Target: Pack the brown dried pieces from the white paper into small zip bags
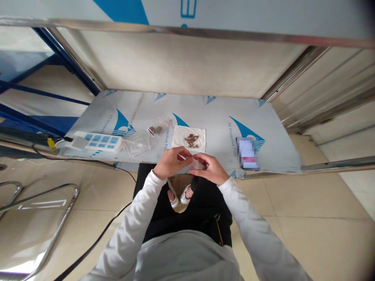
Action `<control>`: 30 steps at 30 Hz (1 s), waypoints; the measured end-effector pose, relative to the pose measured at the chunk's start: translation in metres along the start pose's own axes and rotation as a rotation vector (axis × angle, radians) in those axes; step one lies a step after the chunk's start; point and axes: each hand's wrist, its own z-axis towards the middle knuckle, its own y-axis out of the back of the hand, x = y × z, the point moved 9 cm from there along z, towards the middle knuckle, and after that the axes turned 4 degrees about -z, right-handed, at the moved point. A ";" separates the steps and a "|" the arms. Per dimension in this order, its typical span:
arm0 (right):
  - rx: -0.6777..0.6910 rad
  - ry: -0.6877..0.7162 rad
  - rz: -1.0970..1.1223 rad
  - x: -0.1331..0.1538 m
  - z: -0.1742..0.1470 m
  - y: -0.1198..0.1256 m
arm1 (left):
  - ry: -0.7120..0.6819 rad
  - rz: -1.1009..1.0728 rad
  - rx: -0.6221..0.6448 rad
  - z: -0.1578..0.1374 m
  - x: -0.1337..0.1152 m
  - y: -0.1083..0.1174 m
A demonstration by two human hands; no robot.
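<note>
A small clear plastic bag (198,164) is pinched between my two hands at the table's front edge. My left hand (172,162) is closed on its left side, and my right hand (211,168) grips it from the right. What the bag contains, if anything, is too small to make out. Just beyond my fingers lies a white square tray (179,136) bearing several small brownish metal pieces (191,140). To its left are a bag holding similar small pieces (154,130) and some flat clear plastic bags (136,144).
A white power strip (98,142) with a black cable lies at the table's left. A phone (248,153) with a blurred screen rests on the right. The film-covered table (216,117) stands under an overhead shelf (234,17). A metal-framed chair (67,207) is at lower left.
</note>
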 end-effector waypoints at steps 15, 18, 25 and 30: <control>0.123 0.126 -0.190 -0.003 0.032 -0.009 | 0.138 0.050 0.017 0.018 0.024 0.015; 0.104 0.178 -0.230 -0.001 0.033 -0.013 | 0.088 0.234 0.032 0.021 0.009 0.021; -0.055 0.234 -0.336 0.008 0.031 -0.005 | 0.169 0.135 -0.046 0.016 0.013 0.017; -0.073 0.226 -0.375 0.005 0.027 -0.004 | 0.053 0.305 -0.036 0.017 -0.001 0.008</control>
